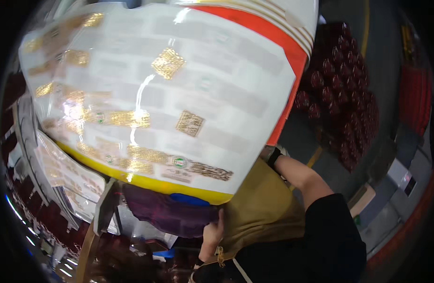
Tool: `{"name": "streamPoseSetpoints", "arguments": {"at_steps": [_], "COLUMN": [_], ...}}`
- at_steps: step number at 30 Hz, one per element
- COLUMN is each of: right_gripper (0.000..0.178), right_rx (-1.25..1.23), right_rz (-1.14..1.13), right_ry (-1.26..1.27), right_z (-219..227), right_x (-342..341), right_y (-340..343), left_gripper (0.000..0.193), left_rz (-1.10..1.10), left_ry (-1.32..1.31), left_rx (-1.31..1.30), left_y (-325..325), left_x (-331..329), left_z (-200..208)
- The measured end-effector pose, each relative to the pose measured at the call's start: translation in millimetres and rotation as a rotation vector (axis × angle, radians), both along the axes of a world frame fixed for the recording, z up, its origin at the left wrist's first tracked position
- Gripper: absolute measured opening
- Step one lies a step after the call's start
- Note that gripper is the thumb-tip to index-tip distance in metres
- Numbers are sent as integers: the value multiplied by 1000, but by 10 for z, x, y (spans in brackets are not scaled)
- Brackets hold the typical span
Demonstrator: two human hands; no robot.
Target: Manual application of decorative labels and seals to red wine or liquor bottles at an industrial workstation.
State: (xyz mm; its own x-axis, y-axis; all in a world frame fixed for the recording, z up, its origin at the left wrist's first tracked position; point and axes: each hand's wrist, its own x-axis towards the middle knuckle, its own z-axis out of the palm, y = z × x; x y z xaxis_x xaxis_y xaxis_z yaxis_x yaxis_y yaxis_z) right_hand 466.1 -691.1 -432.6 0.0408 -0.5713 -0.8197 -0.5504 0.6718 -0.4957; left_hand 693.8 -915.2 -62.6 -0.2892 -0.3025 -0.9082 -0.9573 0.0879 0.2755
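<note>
A large glossy white sheet printed with gold patterns, like a decal sheet, fills the upper middle. A red layer shows along its right edge, and a yellow one along its lower edge. At the lower right corner, my left hand grips the edge with its thumb up against the yellow layer; its other fingers are mostly hidden. My right hand is at the right edge beside the red layer, below a black wristband. Its fingers are hidden, so its grip cannot be made out. An olive-brown apron lies between my arms.
Many dark red shiny pieces stand in rows at the right. Beyond them is a red stack. More patterned sheets lie at the left, near a wooden bar. Dark purple cloth shows under the yellow edge.
</note>
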Motion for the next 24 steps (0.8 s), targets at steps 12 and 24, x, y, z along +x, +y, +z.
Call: {"name": "streamPoseSetpoints", "arguments": {"at_steps": [12,24], "right_gripper": [35,36], "right_rx": [-98,-321], "right_rz": [86,127], "right_ry": [201,262], "right_z": [381,762], "right_x": [-1079,-1366], "right_y": [-1800,-2237], "left_gripper": [52,45], "left_rz": [331,592], "left_ry": [297,448], "left_rx": [-127,-296], "left_y": [10,578], "left_x": [197,814], "left_z": [-1150,-1457]}}
